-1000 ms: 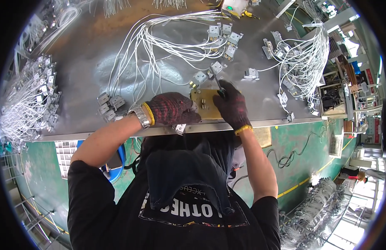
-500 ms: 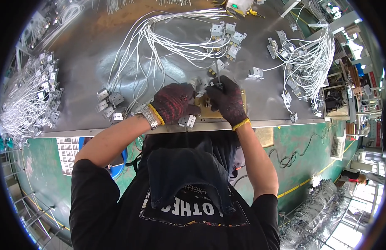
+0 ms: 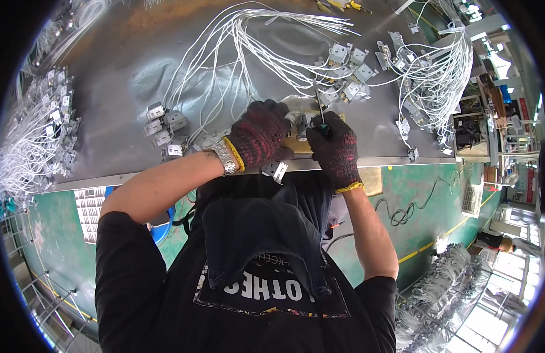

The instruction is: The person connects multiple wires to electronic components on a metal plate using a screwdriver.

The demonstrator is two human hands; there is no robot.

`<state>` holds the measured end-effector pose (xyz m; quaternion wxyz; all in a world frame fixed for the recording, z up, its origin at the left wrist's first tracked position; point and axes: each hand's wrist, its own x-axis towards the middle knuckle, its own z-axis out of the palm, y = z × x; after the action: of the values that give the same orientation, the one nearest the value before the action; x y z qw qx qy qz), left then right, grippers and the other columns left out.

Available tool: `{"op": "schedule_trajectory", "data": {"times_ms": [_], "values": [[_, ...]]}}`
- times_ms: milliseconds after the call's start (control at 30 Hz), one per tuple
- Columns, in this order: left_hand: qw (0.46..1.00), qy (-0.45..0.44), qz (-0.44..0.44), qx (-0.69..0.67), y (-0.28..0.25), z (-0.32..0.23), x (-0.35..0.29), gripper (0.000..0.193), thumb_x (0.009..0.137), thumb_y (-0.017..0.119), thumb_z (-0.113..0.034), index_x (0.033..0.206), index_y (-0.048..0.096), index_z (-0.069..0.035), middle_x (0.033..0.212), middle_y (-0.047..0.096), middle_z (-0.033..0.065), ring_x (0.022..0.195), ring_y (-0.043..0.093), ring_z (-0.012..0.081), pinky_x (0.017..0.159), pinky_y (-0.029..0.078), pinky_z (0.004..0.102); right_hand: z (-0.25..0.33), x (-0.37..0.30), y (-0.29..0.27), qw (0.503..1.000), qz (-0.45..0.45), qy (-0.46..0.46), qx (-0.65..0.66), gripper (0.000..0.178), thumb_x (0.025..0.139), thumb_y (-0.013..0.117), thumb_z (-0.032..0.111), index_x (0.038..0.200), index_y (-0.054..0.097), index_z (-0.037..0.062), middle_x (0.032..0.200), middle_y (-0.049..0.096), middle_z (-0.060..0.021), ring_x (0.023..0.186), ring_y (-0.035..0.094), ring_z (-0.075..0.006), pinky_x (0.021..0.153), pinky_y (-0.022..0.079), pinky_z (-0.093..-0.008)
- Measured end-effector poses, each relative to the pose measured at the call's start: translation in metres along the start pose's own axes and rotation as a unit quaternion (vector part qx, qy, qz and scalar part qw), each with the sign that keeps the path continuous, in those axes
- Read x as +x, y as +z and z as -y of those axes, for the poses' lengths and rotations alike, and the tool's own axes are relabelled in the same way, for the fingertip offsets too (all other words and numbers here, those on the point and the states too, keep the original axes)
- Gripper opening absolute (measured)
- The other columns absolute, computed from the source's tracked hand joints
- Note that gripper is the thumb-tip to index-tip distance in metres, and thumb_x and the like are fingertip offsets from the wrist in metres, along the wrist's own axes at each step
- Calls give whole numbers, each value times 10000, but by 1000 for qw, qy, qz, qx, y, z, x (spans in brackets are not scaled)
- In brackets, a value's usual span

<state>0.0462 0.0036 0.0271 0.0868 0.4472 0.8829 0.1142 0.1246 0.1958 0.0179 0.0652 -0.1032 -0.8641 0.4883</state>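
Note:
My left hand (image 3: 262, 132), in a dark red-and-black knitted glove, is closed at the table's near edge, fingers curled beside small silver metal parts (image 3: 295, 117). What it grips is mostly hidden. My right hand (image 3: 334, 147), gloved alike, wraps round a tool with a thin dark shaft (image 3: 317, 97), which points away from me. Between the hands a tan block (image 3: 299, 145) lies on the table. Under my left hand a silver metal bracket (image 3: 275, 170) juts over the edge. Beyond, white wires (image 3: 240, 35) run to metal brackets (image 3: 165, 126) at left and a bracket cluster (image 3: 349, 73) at right.
Large heaps of wired brackets lie at the table's far left (image 3: 42, 126) and right (image 3: 428, 88). Yellow-handled tools (image 3: 346, 6) lie at the back. Below the metal table edge (image 3: 413, 160), a black cable (image 3: 408, 212) coils on the green floor.
The wire bundle and its brackets have shifted right across the table. My right hand has drawn back slightly toward the near edge, tool still held. The view has shifted a little.

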Motion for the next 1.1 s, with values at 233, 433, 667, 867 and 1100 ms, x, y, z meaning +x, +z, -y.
{"op": "schedule_trajectory", "data": {"times_ms": [233,433,667,867,1100], "values": [[993,-2,-113,-32,11,7,-3,523,799,787,-444,1166,710,-79,1249,645,147,1141,611,354,978,462,478,25,-4,4,996,-21,-48,-72,147,871,752,131,963,670,51,808,690,-162,735,713,-322,687,546,-412],[993,8,-108,-38,11,17,2,528,777,816,-374,1213,684,-107,1191,672,139,1089,638,341,930,491,478,21,-2,14,994,-38,-84,-57,136,884,729,96,992,665,40,744,647,-130,662,648,-197,641,517,-362],[991,31,-126,-30,13,15,6,519,778,811,-404,1187,691,-108,1210,670,138,1122,634,342,949,486,482,6,-22,22,985,-69,-127,-93,148,887,744,111,983,651,48,802,663,-149,697,676,-307,659,528,-419],[987,53,-150,-31,21,12,16,409,799,792,-373,1099,702,-110,1168,687,101,1105,641,298,913,502,446,2,-25,21,983,-51,-142,-109,145,890,747,106,977,649,44,842,657,-163,732,682,-365,674,534,-451],[996,17,-39,-74,6,4,21,364,802,788,-356,1026,702,-82,1073,706,126,1044,658,324,894,530,460,3,-27,2,989,9,-129,-75,221,910,733,86,1118,673,44,805,678,-103,682,663,-220,653,531,-363]]}}
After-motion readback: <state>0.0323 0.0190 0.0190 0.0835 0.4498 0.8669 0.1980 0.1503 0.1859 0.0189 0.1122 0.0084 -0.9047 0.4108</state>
